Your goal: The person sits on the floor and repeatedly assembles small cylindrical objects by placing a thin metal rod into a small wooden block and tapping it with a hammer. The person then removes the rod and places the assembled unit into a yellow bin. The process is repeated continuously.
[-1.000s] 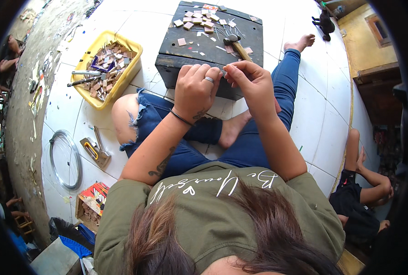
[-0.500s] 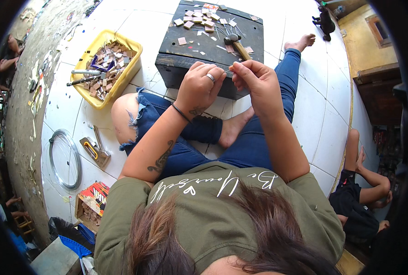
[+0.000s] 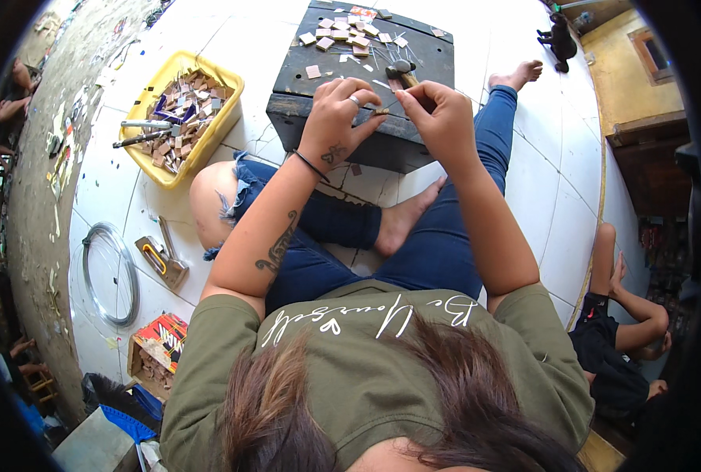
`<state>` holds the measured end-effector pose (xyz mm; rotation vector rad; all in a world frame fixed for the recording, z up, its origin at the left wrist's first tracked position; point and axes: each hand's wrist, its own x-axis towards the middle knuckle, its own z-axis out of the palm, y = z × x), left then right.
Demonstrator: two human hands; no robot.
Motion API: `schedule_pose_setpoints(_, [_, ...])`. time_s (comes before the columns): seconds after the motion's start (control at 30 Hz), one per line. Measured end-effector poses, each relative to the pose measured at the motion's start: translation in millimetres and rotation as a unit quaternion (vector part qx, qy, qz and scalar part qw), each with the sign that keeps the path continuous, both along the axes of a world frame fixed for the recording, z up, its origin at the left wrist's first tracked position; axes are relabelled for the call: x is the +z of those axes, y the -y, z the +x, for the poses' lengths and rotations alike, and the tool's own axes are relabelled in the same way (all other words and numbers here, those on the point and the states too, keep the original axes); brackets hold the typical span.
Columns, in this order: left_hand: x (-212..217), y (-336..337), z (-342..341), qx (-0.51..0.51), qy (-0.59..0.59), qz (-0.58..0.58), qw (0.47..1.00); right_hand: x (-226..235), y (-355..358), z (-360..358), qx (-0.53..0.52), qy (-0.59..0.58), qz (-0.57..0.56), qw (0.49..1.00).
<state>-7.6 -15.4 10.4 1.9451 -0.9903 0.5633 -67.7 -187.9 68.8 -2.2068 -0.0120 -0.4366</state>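
My left hand, with a ring and a dark wrist band, is held over the near edge of a black wooden box. Its fingers curl toward the thumb, and a tiny tan piece shows at the thumb tip; the grip is partly hidden. Close by on the right, my right hand has thumb and forefinger pinched together; what lies between them is too small to make out. Just beyond the hands, a hammer rests on the box, beside thin wire pieces and several small wooden squares.
A yellow tub of wooden pieces and pens stands left. A wire coil, a staple gun and a printed carton lie on the tiles. Another person lies at right; a dark animal stands far right.
My hands, which were close together around a thin wire, are now slightly apart. The left fingers have loosened and lifted from the thumb. Both hands have shifted a little away from me.
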Motion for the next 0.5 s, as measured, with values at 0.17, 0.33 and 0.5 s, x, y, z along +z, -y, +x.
schedule_pose_setpoints(0.17, [-8.6,-6.2,8.2,-0.005,-0.032,0.037,0.999,-0.3,-4.6,19.6,0.049,0.009,-0.066,0.997])
schedule_pose_setpoints(0.33, [-6.9,-5.6,12.2,-0.014,-0.064,0.029,0.997,3.7,-8.0,31.6,0.102,0.026,-0.165,0.981])
schedule_pose_setpoints(0.5, [0.7,-1.1,9.7,-0.026,-0.149,-0.029,0.988,2.0,-7.0,35.3,0.1,0.031,-0.176,0.979])
